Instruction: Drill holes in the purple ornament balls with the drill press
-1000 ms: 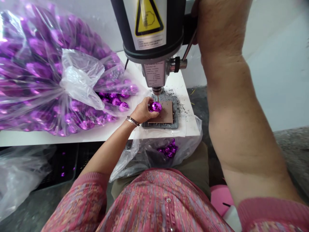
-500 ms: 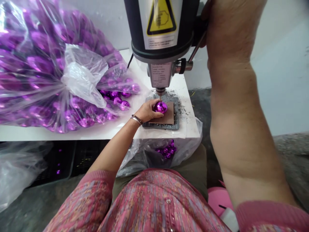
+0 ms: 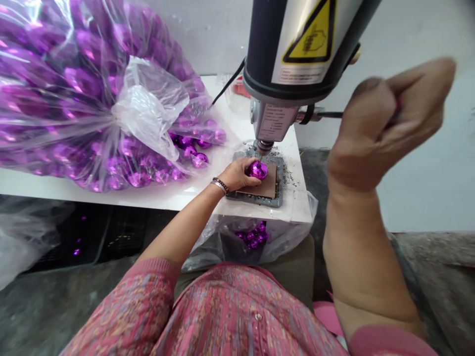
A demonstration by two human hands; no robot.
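My left hand [image 3: 241, 175] is closed on a shiny purple bauble [image 3: 259, 170], thumb and fingers around its left side. The bauble rests on a brown board [image 3: 264, 188] lying on the grey base [image 3: 279, 200] of a bench drill press [image 3: 289, 59]. Just above the bauble hangs the drill bit [image 3: 261, 158], its tip at or very near the top; I cannot tell if it has entered. On the right, my right hand [image 3: 386, 118] is wrapped round the end of the drill press lever [image 3: 331, 114], which its fingers mostly hide.
A big clear bag of purple baubles [image 3: 89, 84] covers the left of the white table [image 3: 174, 194]. Dark shavings [image 3: 291, 175] lie around the base. Below the front edge, a plastic bag [image 3: 289, 235] holds more baubles. A black cable [image 3: 228, 83] runs behind the drill.
My right hand has come down and further into view with the lever. The view has shifted and tilted, so the drill press appears further right. My left hand still holds the bauble under the bit.
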